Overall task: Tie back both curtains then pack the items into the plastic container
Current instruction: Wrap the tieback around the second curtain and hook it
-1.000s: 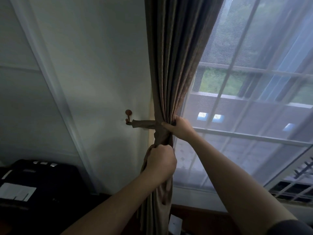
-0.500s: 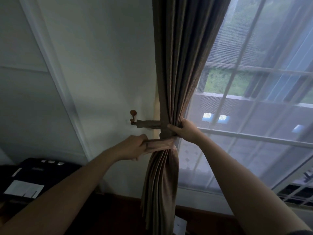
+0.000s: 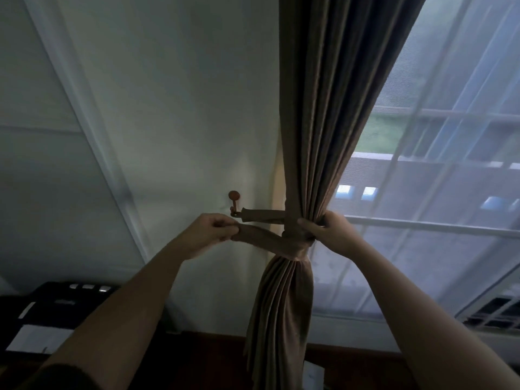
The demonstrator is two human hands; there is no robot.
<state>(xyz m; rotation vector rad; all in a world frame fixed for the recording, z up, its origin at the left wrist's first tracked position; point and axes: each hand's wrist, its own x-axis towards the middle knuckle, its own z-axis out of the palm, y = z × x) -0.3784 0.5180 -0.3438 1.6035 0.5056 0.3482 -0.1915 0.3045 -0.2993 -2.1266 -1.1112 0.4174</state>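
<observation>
A brown curtain (image 3: 323,114) hangs gathered at the window's left side. A matching fabric tieback (image 3: 261,236) wraps around the gathered folds; one end (image 3: 261,216) hangs from a small wooden wall hook (image 3: 234,202). My left hand (image 3: 209,230) pinches the free end of the tieback just below and left of the hook. My right hand (image 3: 327,230) grips the bunched curtain at the wrap, on its window side.
A sheer white curtain (image 3: 422,206) covers the window to the right. A black case (image 3: 53,311) with white papers lies at the lower left. Dark wooden flooring (image 3: 213,358) runs along the white wall's base.
My left hand has left the curtain below the wrap, taken the tieback's free end and pulled it left toward the wall hook. My right hand has kept its hold on the gathered curtain.
</observation>
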